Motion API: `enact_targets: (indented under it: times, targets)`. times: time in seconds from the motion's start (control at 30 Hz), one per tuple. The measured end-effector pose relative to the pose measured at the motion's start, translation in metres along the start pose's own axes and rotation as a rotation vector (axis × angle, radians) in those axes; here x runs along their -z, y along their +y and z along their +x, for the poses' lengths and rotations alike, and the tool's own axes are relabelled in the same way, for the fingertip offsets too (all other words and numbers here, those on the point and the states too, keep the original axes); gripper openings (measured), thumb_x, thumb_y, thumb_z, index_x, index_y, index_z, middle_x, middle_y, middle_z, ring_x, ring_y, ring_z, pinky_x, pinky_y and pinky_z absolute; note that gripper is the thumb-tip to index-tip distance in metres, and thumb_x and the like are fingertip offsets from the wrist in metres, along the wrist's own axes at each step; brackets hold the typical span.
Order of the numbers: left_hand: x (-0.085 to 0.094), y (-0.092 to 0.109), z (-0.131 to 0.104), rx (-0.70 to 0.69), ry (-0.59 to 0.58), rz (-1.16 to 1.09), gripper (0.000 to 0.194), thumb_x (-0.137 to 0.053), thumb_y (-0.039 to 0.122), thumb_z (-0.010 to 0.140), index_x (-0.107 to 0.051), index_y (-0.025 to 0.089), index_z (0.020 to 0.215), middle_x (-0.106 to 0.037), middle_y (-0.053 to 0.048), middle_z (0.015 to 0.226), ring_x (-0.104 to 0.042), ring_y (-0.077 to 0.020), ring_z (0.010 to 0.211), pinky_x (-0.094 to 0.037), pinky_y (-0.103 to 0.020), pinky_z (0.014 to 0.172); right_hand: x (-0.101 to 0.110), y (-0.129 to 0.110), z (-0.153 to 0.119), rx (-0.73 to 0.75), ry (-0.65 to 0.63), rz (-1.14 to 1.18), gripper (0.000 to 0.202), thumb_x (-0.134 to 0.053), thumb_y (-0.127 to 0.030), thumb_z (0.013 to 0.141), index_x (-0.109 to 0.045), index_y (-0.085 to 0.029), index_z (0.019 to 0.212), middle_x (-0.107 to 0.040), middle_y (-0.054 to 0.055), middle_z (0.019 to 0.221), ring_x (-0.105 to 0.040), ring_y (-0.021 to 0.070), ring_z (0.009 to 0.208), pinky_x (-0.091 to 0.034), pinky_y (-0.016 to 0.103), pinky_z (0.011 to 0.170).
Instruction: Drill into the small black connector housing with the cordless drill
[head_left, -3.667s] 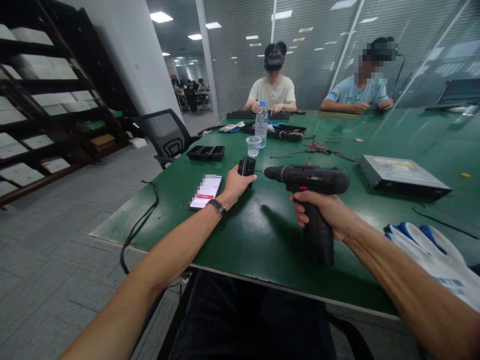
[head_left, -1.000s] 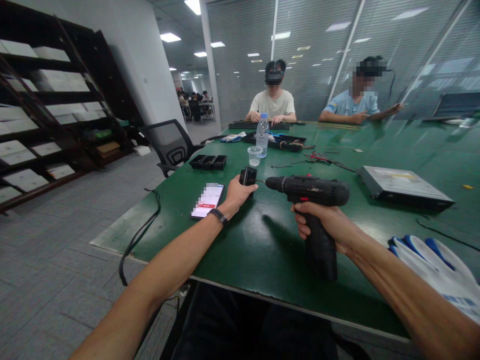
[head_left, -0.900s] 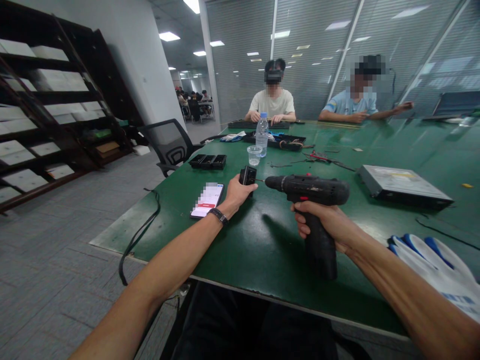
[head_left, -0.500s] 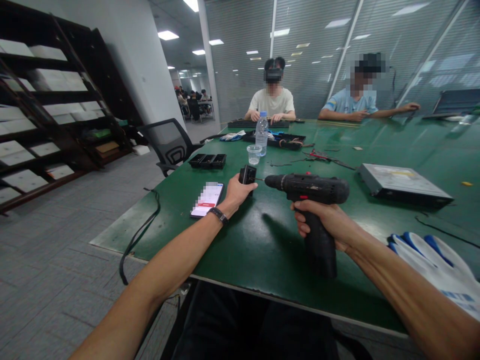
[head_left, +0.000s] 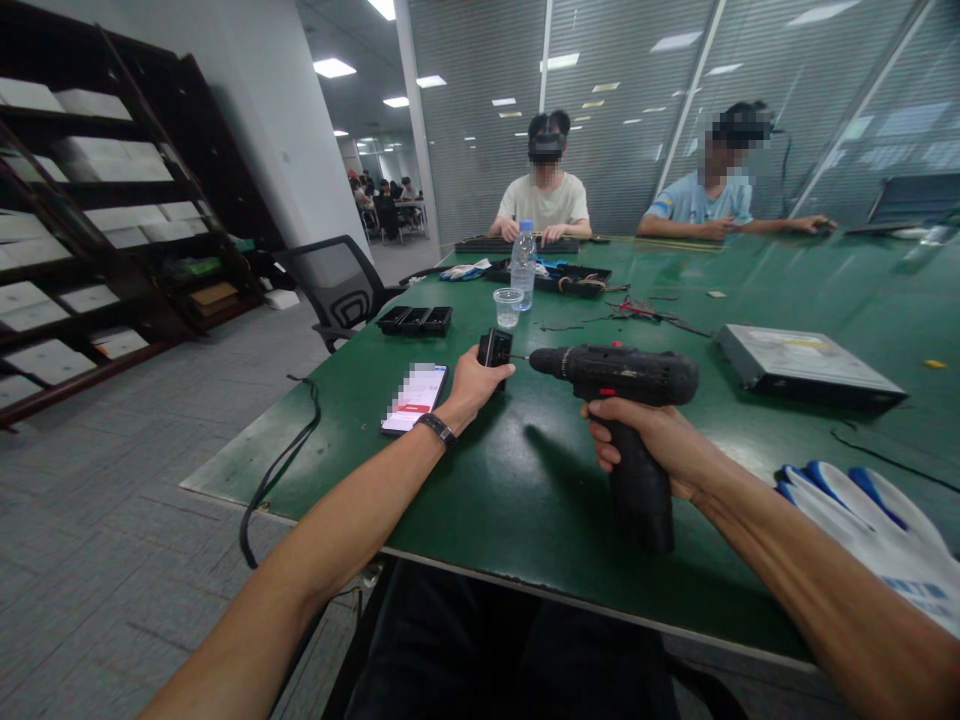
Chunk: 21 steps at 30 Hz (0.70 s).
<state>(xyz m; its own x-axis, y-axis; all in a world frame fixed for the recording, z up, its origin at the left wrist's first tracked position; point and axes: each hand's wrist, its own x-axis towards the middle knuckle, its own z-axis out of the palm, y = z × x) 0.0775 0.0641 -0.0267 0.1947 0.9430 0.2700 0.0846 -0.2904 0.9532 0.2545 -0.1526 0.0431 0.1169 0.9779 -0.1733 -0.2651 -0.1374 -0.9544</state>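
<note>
Head: green tbl [head_left: 450, 480], glass-wall rm.

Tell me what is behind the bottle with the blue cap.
Behind the bottle is a black tray with blue pieces and a brownish cord. The bottle covers part of the tray; what lies there can't be made out.

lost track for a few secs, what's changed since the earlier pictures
Across the table, the person in light blue has stretched one arm out to the right. The wearer took or let go of nothing: left hand still on the black part, right hand still holding the drill.
</note>
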Motion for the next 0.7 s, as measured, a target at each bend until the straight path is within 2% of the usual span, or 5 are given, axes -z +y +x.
enact_targets:
  times: [0.47, 0.7]
  targets:
    - [0.001, 0.011, -0.007, 0.018, -0.021, -0.004, 0.038, -0.089, 0.021, 0.072, -0.073, 0.013, 0.105, -0.078, -0.010, 0.101, -0.070, -0.0228, 0.090, -0.054, -0.032, 0.078, -0.001, 0.000, 0.001, 0.002, 0.008, 0.002, 0.027, -0.091, -0.032, 0.073, -0.070, -0.017, 0.081, -0.058, -0.003, 0.060, -0.054, 0.0121, 0.046, -0.051, 0.027, 0.045]
    - [0.001, 0.010, -0.006, 0.028, -0.014, 0.002, 0.040, -0.090, 0.023, 0.071, -0.073, 0.013, 0.106, -0.078, -0.010, 0.102, -0.070, -0.0224, 0.089, -0.055, -0.033, 0.079, 0.001, 0.001, 0.001, -0.002, 0.010, 0.003, 0.025, -0.089, -0.032, 0.075, -0.069, -0.017, 0.081, -0.058, -0.003, 0.060, -0.054, 0.0125, 0.046, -0.050, 0.027, 0.045]
